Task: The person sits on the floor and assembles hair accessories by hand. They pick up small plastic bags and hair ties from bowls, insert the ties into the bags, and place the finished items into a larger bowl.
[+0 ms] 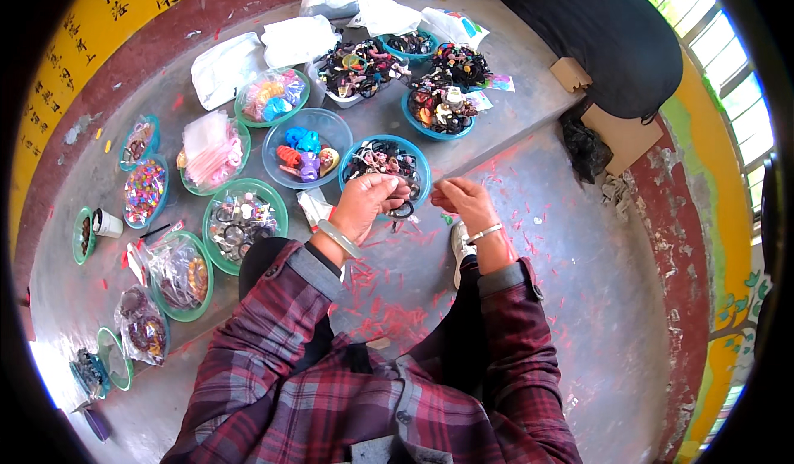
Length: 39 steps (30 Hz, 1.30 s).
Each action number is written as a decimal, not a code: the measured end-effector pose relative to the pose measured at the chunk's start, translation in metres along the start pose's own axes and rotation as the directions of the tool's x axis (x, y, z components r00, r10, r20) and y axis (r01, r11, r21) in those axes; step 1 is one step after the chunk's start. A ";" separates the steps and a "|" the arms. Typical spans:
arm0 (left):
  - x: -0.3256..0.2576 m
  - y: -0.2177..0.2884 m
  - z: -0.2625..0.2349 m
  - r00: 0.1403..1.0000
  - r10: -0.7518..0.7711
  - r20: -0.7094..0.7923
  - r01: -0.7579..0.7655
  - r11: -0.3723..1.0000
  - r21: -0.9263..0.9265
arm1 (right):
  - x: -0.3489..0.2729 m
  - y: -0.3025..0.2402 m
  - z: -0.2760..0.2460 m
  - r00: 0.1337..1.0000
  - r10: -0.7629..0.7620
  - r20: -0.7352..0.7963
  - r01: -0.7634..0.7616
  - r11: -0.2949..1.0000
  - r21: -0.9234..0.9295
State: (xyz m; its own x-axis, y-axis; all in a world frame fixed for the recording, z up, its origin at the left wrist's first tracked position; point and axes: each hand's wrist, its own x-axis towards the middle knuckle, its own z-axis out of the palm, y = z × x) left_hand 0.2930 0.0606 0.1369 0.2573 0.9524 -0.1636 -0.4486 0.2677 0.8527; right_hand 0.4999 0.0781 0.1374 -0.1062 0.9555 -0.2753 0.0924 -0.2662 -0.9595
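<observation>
My left hand [364,209] is closed in a pinch in front of my body, with a jade-coloured bangle on its wrist. A small black hair tie [402,211] hangs below its fingertips. My right hand [468,204] is a short way to the right, its fingers pressed together; whatever they hold, if anything, is too small to make out. A silver bangle circles that wrist. Just beyond the left fingertips stands a blue bowl [426,166] of dark hair ties with small pink and light ornaments, partly hidden by that hand.
Bowls crowd the raised ledge [285,208]: a clear one [273,160] with coloured hair claws, a green one [281,216] with hair ties, and several more. White bags [227,69] lie behind. Red scraps [376,303] litter the floor. A black bag [587,145] sits at right.
</observation>
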 end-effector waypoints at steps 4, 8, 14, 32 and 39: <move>0.000 -0.001 -0.004 0.998 0.048 -0.051 -0.052 0.995 -0.084 | -0.008 -0.004 0.029 0.996 -0.031 0.083 0.027 0.999 0.047; 0.001 -0.002 -0.003 0.999 0.025 -0.022 -0.029 0.973 -0.229 | -0.011 0.005 0.038 0.980 -0.086 0.180 0.033 0.960 0.278; -0.001 -0.001 -0.003 1.000 0.010 0.007 -0.009 0.981 -0.196 | -0.013 0.002 0.042 0.995 -0.094 0.026 0.081 0.940 0.330; -0.023 0.009 0.046 0.571 0.501 0.651 -0.799 0.155 0.581 | 0.005 0.053 0.032 0.948 -0.319 0.023 0.318 0.947 0.041; -0.033 -0.015 0.067 0.300 0.415 0.859 -0.908 -0.152 0.390 | -0.006 0.031 0.039 0.914 -0.329 0.238 0.404 0.673 -0.620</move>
State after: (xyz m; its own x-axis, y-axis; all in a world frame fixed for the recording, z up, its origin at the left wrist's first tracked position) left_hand 0.3488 0.0157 0.1625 0.6262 0.2710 0.7310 0.1681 -0.9625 0.2129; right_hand 0.4647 0.0593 0.1073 -0.3629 0.9305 0.0502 0.6333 0.2858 -0.7192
